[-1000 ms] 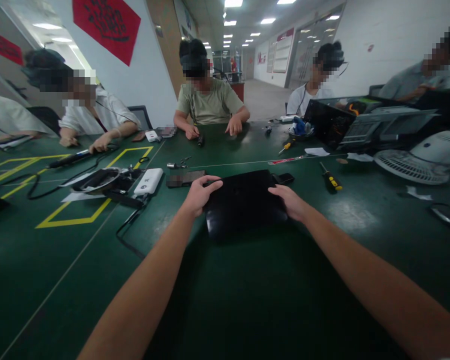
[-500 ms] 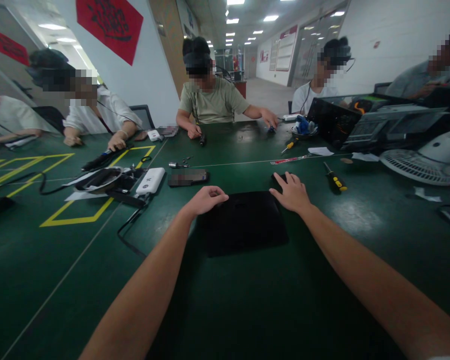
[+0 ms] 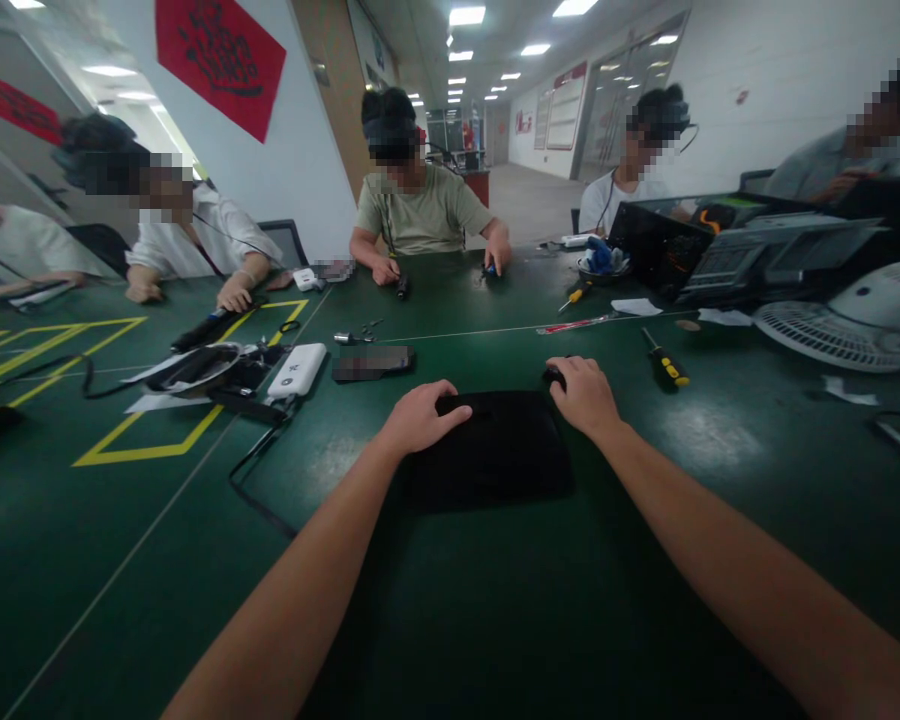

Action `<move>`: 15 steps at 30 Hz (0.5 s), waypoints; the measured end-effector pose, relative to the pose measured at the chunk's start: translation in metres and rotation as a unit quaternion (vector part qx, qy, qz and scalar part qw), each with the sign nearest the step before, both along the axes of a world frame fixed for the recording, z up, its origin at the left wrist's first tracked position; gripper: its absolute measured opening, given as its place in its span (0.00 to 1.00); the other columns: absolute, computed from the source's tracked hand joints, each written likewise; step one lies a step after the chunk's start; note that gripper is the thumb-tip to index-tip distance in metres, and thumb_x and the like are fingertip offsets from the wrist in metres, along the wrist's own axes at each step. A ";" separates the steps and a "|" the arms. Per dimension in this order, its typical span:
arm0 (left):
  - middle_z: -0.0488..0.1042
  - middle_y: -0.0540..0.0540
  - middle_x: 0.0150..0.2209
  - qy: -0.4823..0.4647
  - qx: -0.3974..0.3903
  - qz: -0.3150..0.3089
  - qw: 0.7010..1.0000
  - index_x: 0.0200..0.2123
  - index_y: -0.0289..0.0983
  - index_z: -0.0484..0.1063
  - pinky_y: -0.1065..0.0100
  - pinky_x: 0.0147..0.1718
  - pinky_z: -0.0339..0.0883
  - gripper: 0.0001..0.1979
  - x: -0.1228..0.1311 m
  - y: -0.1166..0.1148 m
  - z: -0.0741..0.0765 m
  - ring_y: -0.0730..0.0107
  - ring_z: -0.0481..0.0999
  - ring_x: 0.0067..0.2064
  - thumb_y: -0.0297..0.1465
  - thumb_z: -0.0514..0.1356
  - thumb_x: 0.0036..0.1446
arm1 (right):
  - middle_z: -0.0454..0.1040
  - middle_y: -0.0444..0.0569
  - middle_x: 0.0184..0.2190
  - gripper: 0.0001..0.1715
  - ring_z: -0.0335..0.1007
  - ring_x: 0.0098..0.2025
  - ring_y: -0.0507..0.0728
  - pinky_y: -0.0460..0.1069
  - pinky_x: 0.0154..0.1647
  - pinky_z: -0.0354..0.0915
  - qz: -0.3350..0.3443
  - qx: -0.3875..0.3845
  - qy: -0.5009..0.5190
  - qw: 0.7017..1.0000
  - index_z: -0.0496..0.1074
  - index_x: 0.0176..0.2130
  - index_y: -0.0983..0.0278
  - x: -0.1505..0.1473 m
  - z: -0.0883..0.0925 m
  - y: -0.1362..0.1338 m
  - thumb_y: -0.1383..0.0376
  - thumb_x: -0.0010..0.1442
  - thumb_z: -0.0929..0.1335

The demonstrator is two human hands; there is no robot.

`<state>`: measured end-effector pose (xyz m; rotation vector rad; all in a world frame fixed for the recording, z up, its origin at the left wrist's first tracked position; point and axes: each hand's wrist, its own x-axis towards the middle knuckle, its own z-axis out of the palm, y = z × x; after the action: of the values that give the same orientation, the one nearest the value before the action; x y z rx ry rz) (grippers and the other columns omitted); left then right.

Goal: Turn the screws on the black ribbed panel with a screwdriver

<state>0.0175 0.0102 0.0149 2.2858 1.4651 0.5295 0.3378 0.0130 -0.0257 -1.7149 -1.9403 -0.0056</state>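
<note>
A thin black mouse pad (image 3: 510, 455) lies on the green table before me. My left hand (image 3: 424, 415) is at its far left corner, thumb over the top and fingers curled at the far edge. At the far right corner, my right hand (image 3: 585, 395) has its fingers closed round a small black object (image 3: 556, 376) that looks like a computer mouse; the palm and fingers cover most of it. A dark phone (image 3: 373, 363) lies beyond my left hand.
A white power bank (image 3: 298, 370) and a cable-filled bowl (image 3: 195, 368) are left. On the right lie a yellow-black screwdriver (image 3: 665, 358), a white fan (image 3: 847, 320) and an opened computer case (image 3: 765, 250). Co-workers sit round the table (image 3: 195, 560).
My left thumb has moved right over the pad's top. My right fingers have gone from spread over the black object to closed round it. The co-worker opposite has brought one hand inward.
</note>
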 end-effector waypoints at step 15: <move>0.80 0.40 0.46 -0.011 0.028 -0.015 0.999 0.43 0.41 0.76 0.49 0.53 0.71 0.18 0.001 0.000 -0.012 0.48 0.78 0.51 0.49 0.63 0.63 | 0.73 0.64 0.58 0.32 0.69 0.59 0.73 0.70 0.60 0.71 -0.003 0.029 0.054 0.998 0.76 0.69 0.61 -0.001 -0.005 0.001 0.61 0.74 0.60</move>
<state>0.0182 0.0103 0.0030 2.3327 1.4209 0.5936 0.3370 0.0135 -0.0311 -1.6489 -1.8380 0.0276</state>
